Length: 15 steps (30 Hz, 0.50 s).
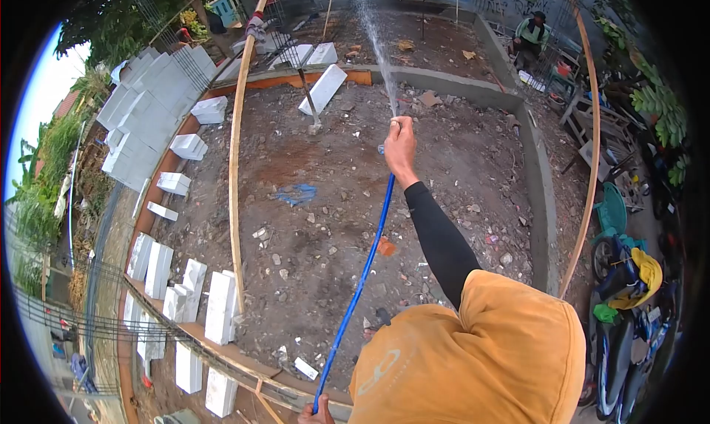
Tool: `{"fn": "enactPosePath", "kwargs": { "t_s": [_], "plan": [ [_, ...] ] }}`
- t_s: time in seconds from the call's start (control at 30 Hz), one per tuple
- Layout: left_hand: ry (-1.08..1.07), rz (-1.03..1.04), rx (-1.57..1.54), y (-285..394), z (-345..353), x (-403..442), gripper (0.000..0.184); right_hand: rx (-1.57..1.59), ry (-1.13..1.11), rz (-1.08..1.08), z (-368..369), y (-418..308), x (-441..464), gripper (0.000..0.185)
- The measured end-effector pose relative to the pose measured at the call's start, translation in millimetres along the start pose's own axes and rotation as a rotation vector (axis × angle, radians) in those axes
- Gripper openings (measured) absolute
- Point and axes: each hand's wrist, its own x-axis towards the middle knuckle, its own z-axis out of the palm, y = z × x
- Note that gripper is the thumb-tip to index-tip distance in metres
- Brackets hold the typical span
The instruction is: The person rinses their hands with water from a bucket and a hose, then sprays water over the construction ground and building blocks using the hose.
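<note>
My right hand (400, 149) is raised ahead of me at the end of a long blue hose (367, 265), its fingers wrapped round the tip. Water (376, 43) sprays out from there toward the far side of the plot. Lower down, at the bottom edge of the view, my left hand (316, 414) grips the same hose; part of that hand is cut off. Between the two hands the hose hangs in a gentle curve over rubble-strewn dirt (310, 239). A black sleeve and an orange shirt cover my right arm and body.
White blocks (220, 309) stand along the left, near a stacked block wall (159, 102). Slanting wooden poles (238, 150) and rebar (96, 317) rise around the plot. Low concrete beams (538, 195) border it. A person (531, 36) sits far right; motorbikes (629, 343) stand nearer.
</note>
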Motion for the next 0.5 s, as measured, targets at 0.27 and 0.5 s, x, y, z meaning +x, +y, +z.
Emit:
{"fn": "enactPosePath", "kwargs": {
  "t_s": [0.27,0.5],
  "plan": [
    [0.008,0.049,0.083,0.4,-6.8,11.3,0.058,-0.011,-0.020,-0.014,15.1,-20.0,-6.0,0.013],
    [-0.023,0.011,0.151,-2.1,-20.2,22.9,0.062,-0.012,-0.017,-0.061,30.7,-8.5,-12.4,0.014]
  ]
}}
